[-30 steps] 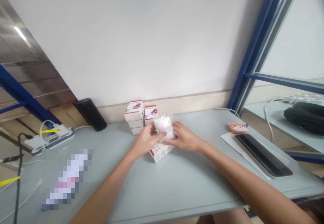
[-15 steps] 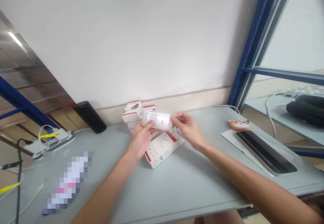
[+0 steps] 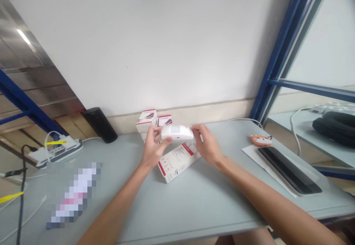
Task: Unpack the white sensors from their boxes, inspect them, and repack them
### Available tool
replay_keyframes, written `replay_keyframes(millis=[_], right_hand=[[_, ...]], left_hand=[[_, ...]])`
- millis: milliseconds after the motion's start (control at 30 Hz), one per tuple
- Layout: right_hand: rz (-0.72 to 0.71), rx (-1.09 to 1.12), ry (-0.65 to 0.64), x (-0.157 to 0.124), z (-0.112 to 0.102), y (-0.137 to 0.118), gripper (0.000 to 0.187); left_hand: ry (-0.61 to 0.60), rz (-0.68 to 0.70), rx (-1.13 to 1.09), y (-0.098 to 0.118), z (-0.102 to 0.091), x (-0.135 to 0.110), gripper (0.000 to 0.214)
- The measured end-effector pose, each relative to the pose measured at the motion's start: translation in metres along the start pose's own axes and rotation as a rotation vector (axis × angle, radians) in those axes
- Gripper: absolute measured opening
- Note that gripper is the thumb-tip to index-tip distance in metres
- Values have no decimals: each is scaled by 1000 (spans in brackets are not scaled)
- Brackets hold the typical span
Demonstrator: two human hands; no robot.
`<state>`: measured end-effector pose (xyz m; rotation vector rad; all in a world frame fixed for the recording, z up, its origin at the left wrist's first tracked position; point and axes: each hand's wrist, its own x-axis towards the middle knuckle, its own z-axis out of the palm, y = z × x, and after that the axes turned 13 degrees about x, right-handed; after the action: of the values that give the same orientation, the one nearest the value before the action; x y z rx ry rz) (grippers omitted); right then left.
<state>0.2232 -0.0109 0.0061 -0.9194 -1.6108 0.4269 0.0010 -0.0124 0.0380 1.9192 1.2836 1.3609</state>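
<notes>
You are working at a big grey table (image 3: 194, 204), and a red and white box (image 3: 177, 160) is lying flat on it, near the middle. A tall blue frame (image 3: 277, 64) is standing far to the right of that box. A long black slab (image 3: 290, 169) is lying on white paper well to the right of the box. A black round can (image 3: 100, 125) is leaning by the wall, well to the left of the box. A white power strip (image 3: 58, 150) is sitting even farther left of the box. A little stack of boxes (image 3: 151, 121) is standing just behind the box, by the wall. Your left hand (image 3: 152, 150) is hanging over the left end of the box, and its fingers are curling around one end of a white gadget (image 3: 177, 132). Your right hand (image 3: 208, 145) is hanging over the right end of the box, and its fingertips are pinching the other end. The white gadget is lying sideways in the air, just above the box and not touching it. A small orange fox toy (image 3: 260, 140) is sitting to the right of the box, near the black slab.
</notes>
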Motion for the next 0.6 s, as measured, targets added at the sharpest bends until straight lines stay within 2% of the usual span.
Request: replay_keyframes(millis=[100,167,267,367,433,567,600], right_hand=[[-52,-56,-32,-1,1,-2,24],[-66,-68,-24,-1,3,-3,24],[-64,-35,26,-2,5,-3,21],[-41,36,66,-1,5,-4,19],[20,99,80,0,5,-5,19],[217,307,74,0,9,-4,21],[261,366,69,0,11,-4,22]], left_hand=[[-69,-162,-35,8,-2,-1,57],[-167,-255,-14,10,-3,-1,54],[-428,-434,-60,12,-7,-2,68],[-642,-561,-270,11,-12,-2,76],[-691,-546,-407,10,-15,-3,73],[-689,-357,-535,10,-20,-4,43],[-692,-316,-526,12,-20,-5,42]])
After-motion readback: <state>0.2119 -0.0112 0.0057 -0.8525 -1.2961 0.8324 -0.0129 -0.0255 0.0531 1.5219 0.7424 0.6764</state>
